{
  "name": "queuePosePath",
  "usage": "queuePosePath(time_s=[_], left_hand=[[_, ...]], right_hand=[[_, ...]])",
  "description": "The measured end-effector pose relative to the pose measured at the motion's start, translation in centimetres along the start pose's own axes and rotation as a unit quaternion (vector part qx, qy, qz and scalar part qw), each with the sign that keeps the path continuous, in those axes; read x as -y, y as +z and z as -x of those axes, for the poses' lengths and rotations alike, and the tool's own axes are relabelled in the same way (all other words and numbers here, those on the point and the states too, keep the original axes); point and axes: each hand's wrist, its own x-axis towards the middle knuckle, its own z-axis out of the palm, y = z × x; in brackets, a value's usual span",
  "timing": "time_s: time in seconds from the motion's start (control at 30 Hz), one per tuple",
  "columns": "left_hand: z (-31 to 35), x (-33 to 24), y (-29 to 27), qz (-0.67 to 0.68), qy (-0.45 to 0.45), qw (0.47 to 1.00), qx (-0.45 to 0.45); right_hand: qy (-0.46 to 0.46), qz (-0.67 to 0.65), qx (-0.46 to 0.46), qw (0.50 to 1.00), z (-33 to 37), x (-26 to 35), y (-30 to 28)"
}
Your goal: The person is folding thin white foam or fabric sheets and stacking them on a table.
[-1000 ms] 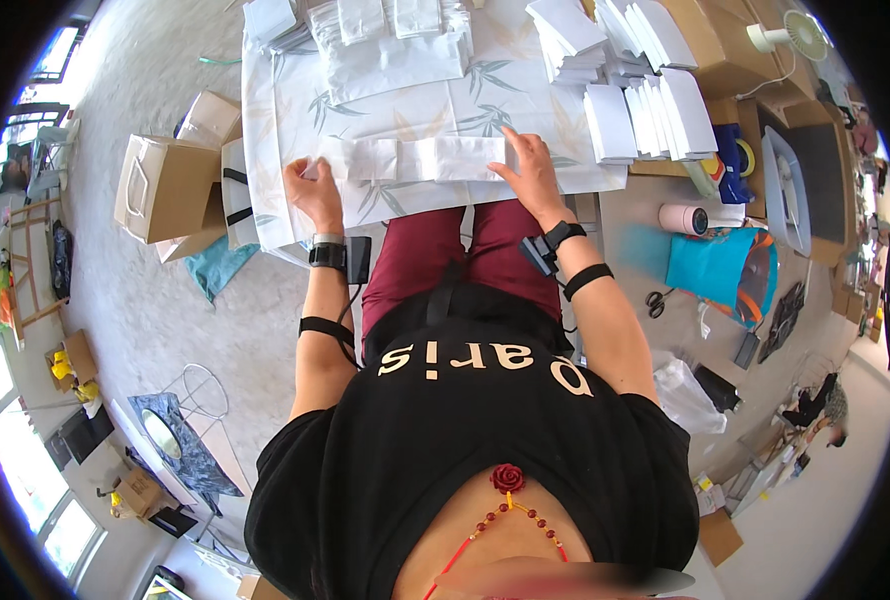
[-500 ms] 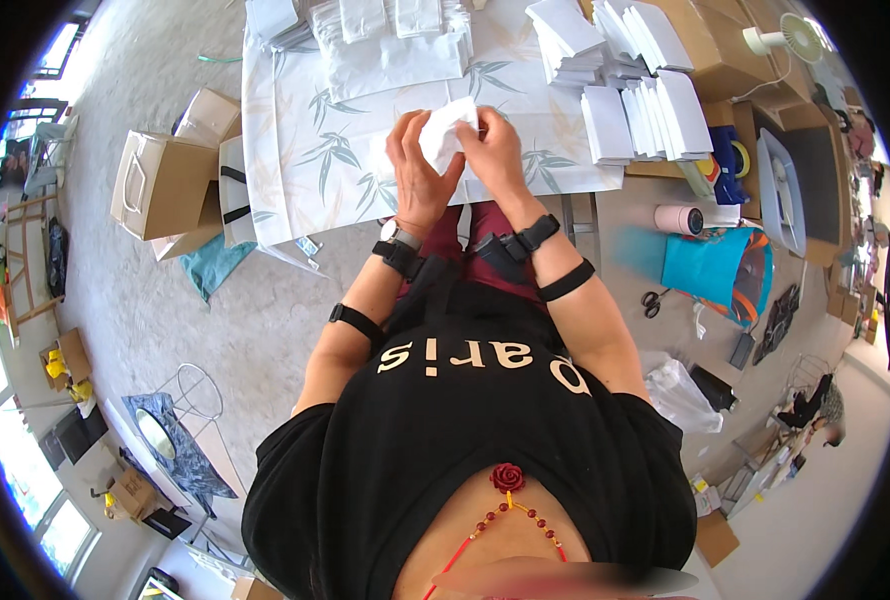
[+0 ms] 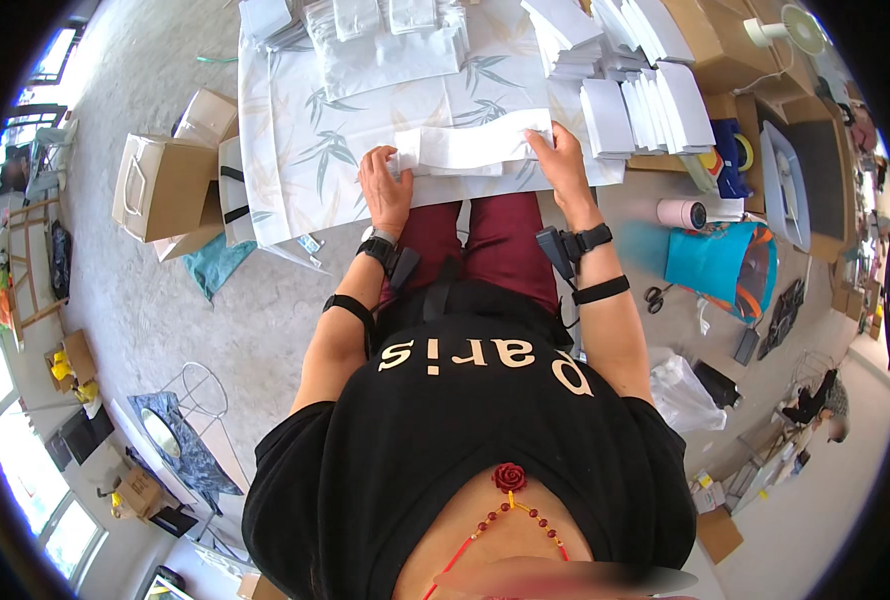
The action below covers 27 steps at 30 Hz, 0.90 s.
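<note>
A long, soft white strip (image 3: 475, 146), of cloth or paper, is stretched out flat across the near part of the table. My left hand (image 3: 385, 188) pinches its left end, thumb and fingers closed. At the other end, my right hand (image 3: 563, 168) grips the corner between thumb and fingers. The strip looks layered, with a second edge showing below it; whether this is one folded piece cannot be told. Beyond it lie clear plastic bags (image 3: 390, 55) with smaller white packets on top. Stacks of folded white pieces (image 3: 607, 118) stand to the right of my right hand.
A patterned white cloth (image 3: 300, 190) covers the table. Cardboard boxes (image 3: 153, 185) stand on the floor at left. To the right are a blue tape dispenser (image 3: 733, 165), a pink cup (image 3: 681, 214), a turquoise bag (image 3: 710, 268), scissors (image 3: 654, 298) and a small fan (image 3: 787, 32).
My hands were close together on the bunched white piece; now they are spread apart, with the strip drawn out between them and lowered onto the table.
</note>
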Motion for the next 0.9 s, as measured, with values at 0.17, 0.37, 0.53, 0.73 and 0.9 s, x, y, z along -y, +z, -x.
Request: queuePosePath(time_s=[0.17,0.37,0.53,0.73,0.9], left_hand=[[0.2,0.1,0.6,-0.021,0.037,0.999,-0.011],[0.7,0.6,0.3,-0.019,0.043,0.999,-0.013],[0.7,0.5,0.6,0.003,0.052,0.999,0.008],[0.5,0.7,0.3,0.009,0.063,0.998,0.009],[0.5,0.4,0.2,0.012,0.068,0.998,0.013]], right_hand=[[0.008,0.006,0.001,1.0,-0.2,-2.2,-2.0],[0.06,0.035,-0.02,0.997,0.1,-3.5,-2.9],[0.038,0.08,-0.046,0.995,-1.2,-7.0,-4.4],[-0.004,0.185,-0.068,0.98,-1.9,-8.2,-4.3],[-0.032,0.25,-0.083,0.964,-2.2,-8.6,-4.5]])
